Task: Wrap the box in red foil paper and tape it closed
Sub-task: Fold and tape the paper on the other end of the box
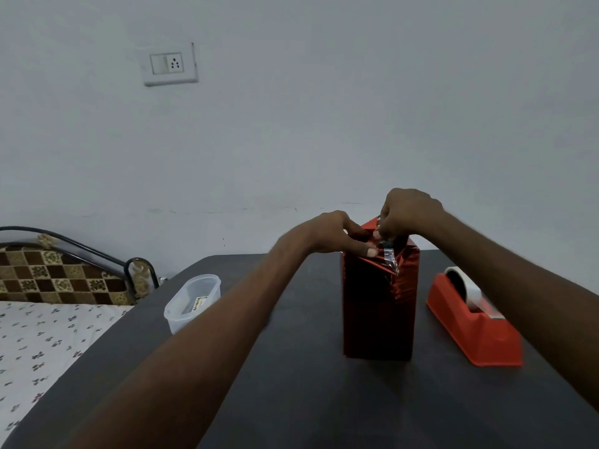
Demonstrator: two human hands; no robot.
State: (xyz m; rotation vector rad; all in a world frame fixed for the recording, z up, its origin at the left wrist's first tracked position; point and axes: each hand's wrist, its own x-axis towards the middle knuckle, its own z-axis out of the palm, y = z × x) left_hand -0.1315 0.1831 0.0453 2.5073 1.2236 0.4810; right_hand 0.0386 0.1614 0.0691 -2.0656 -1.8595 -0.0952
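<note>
A tall box wrapped in shiny red foil paper [379, 312] stands upright on the dark table [291, 384]. My left hand [337, 234] presses the folded foil flaps down at the box's top left edge. My right hand [408, 212] is at the top of the box, pinching a strip of clear tape [390, 259] that hangs over the folded foil on the near face. The top of the box is mostly hidden by both hands.
A red tape dispenser [473, 325] with a roll of clear tape sits right of the box. A clear plastic container [191, 303] stands to the left. A bed with a floral sheet [42, 345] borders the table's left side; a wall lies behind.
</note>
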